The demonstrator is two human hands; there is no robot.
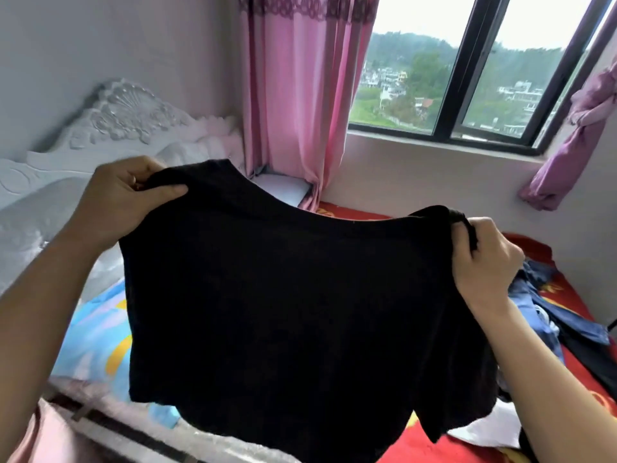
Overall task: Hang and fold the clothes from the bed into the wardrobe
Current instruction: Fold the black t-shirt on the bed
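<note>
The left hand and right hand each pinch an upper corner of a black shirt, fingers curled into the cloth, holding it spread in the air above the bed; a heap of blue clothes lies on the red cover at right, pink curtain behind

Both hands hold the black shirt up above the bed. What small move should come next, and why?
Probably lower the black shirt flat onto the red bed cover for folding. The left hand and right hand each pinch a top corner, so it hangs spread out, and no hanger is in view.
</note>
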